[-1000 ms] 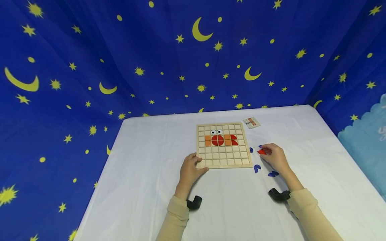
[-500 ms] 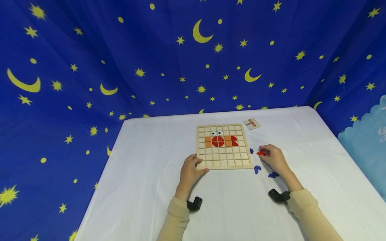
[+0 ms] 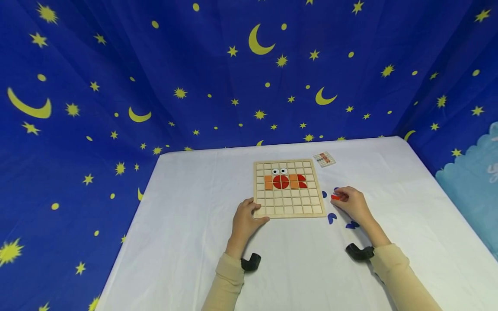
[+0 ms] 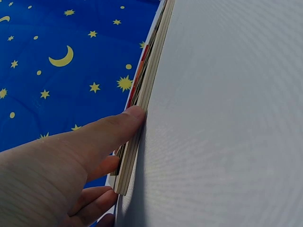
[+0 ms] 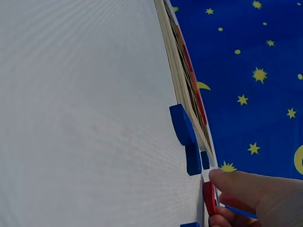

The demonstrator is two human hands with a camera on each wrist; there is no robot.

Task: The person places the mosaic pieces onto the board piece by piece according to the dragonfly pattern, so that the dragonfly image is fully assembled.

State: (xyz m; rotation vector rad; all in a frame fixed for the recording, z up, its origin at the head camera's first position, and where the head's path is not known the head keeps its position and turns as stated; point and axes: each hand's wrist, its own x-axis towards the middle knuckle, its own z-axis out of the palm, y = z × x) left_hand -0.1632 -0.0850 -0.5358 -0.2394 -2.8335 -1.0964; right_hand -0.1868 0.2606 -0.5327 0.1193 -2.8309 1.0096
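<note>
A square wooden grid board (image 3: 288, 201) lies on the white-covered table. Its cells carry two eye pieces (image 3: 279, 171), orange tiles (image 3: 268, 182) and red rounded pieces (image 3: 281, 182). My left hand (image 3: 244, 220) holds the near left corner, thumb on the front edge (image 4: 135, 113) and fingers along the left side. To the right of the board, my right hand (image 3: 355, 204) pinches a red piece (image 3: 335, 197) between thumb and fingers; in the right wrist view this red piece (image 5: 209, 197) stands edge-on. Its outline is partly hidden by the fingers.
Several blue rounded pieces lie near my right hand, among them one beside the board (image 3: 324, 194), one by its near right corner (image 3: 331, 218) and a pair (image 3: 352, 225) under the wrist. A small pattern card (image 3: 324, 159) lies beyond the board's far right corner.
The red piece has turned in my right fingers, from showing its flat face to showing a narrow edge. My left hand and the board have stayed in place.
</note>
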